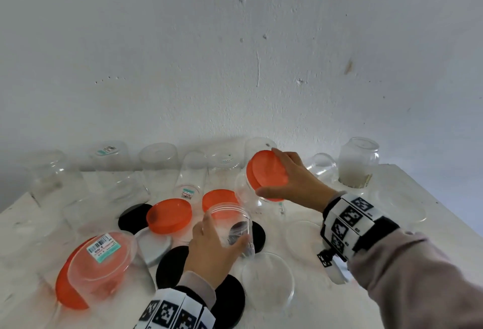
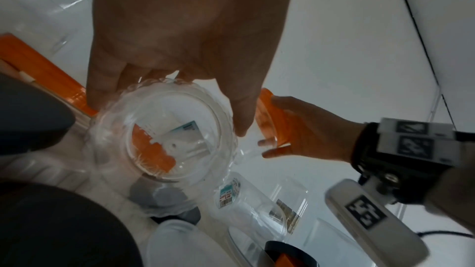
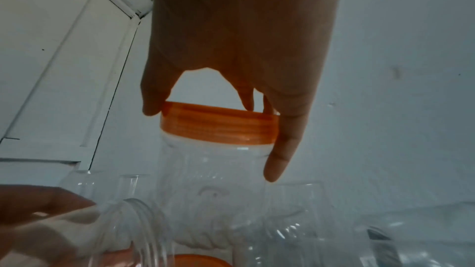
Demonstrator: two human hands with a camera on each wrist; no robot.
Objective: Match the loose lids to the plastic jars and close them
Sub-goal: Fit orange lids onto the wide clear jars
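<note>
My right hand [image 1: 269, 172] grips an orange lid [image 1: 265, 168] by its rim, with the lid sitting tilted on the mouth of a clear plastic jar [image 1: 248, 192] at mid table. In the right wrist view the orange lid [image 3: 218, 125] caps the clear jar [image 3: 213, 180], and thumb and fingers [image 3: 282, 149] wrap its edge. My left hand [image 1: 222, 234] holds a small clear jar [image 1: 231, 226], lidless, tipped toward me just above the table. The left wrist view looks into the small jar [image 2: 164, 135], with fingers curled round its threaded neck.
Several clear lidless jars [image 1: 158, 164] stand along the back wall. Loose orange lids [image 1: 170, 215], black lids [image 1: 172, 266], a grey lid [image 1: 154, 246] and clear lids [image 1: 269, 280] lie around my hands. An upturned jar on an orange lid [image 1: 96, 268] sits front left. The table edge [image 1: 444, 211] runs on the right.
</note>
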